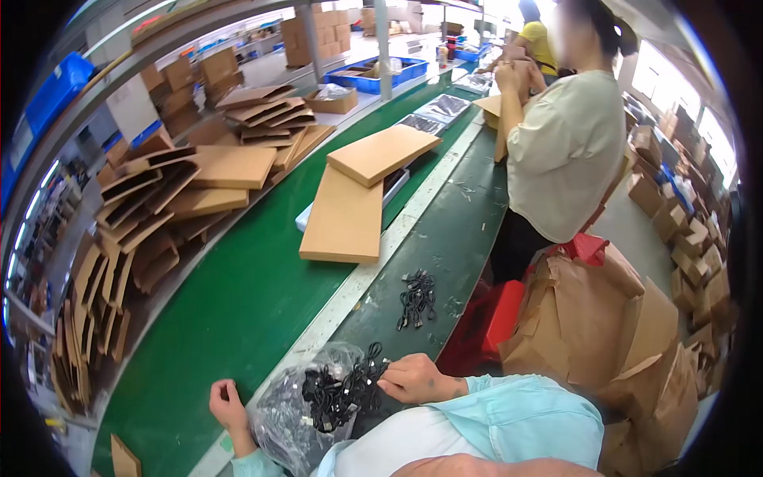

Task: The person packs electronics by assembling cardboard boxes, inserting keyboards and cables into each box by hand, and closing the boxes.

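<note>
A clear plastic bag [274, 405] with a heap of black cables [334, 397] lies at the near edge of the bench. At the right side of that heap is my right hand [417, 379], its fingers closed on black cable at the fingertips. My left hand [228, 404] is left of the bag, over the green belt, with its fingers curled; whether anything is inside them is hidden. A smaller pile of black cables [416, 299] rests on the dark bench beyond my right hand.
Two flat cardboard boxes [342, 215] overlap on the green belt [214, 294], partly over a tray. Folded cartons [159, 191] line the left side. A co-worker [564, 151] stands at the right, near a red stool [485, 322] and a large brown paper-lined carton [588, 318].
</note>
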### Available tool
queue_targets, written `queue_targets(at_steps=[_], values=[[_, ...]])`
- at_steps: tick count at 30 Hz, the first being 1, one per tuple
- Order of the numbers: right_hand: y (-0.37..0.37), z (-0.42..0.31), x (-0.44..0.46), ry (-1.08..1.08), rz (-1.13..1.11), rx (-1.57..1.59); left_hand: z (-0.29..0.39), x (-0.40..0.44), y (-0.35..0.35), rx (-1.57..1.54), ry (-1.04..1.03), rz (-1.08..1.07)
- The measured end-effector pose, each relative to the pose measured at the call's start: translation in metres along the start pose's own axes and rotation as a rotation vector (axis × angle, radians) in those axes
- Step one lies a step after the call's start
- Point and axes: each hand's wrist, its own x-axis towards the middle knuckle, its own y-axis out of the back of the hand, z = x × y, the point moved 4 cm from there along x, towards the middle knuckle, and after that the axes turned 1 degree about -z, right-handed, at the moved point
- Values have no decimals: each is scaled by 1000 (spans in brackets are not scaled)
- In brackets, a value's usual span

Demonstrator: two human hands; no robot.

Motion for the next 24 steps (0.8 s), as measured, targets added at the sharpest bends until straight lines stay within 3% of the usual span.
queue_targets(at_steps=[6,9,10,13,16,19,24], values=[[0,5,-4,118,45,93,-1,-2,3,-12,-24,37],[45,-3,31,233,223,-141,-12,-1,1,-26,-4,80],[62,-7,58,172,266,-187,-11,-1,1,-26,30,102],[83,4,122,-68,142,-290,-5,-3,-4,89,43,167],[61,61,145,-103,22,-240,2,-4,-3,94,10,246],[33,109,146,-288,-142,-284,13,-6,7,84,22,205],[-10,133,147,-255,-210,-417,17,-9,6,95,31,188]])
